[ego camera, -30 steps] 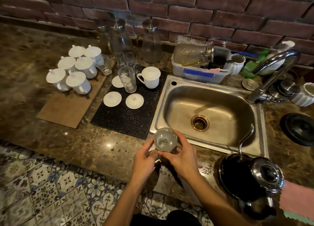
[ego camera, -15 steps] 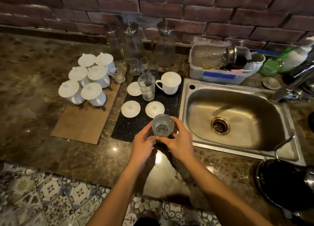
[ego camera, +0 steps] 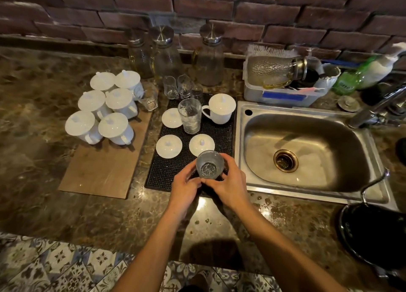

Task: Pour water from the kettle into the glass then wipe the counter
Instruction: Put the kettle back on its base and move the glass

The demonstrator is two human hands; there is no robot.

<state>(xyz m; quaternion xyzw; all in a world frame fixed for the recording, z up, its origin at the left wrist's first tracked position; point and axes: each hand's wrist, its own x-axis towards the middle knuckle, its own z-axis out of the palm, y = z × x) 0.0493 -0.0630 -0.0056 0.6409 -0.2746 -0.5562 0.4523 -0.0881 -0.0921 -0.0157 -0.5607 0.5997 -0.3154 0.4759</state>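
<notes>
A clear glass [ego camera: 209, 164] with water in its bottom is upright over the near edge of the black rubber mat [ego camera: 175, 171]. My left hand [ego camera: 186, 184] grips its left side and my right hand [ego camera: 228, 182] wraps its right side. The black kettle [ego camera: 373, 232] stands at the lower right on the brown stone counter [ego camera: 87, 212], partly cut off by the frame edge. Water drops lie on the counter just in front of the sink.
The steel sink [ego camera: 305, 151] is to the right of the mat, its tap [ego camera: 377, 109] at far right. White lids, a lidded cup and a tall glass [ego camera: 189, 115] sit on the mat. Stacked white cups [ego camera: 105, 107] rest on a board at left; glass bottles line the brick wall.
Both hands carried the glass left and away from me, from in front of the sink to above the mat's near edge. The view has shifted left, so the kettle now sits at the right edge.
</notes>
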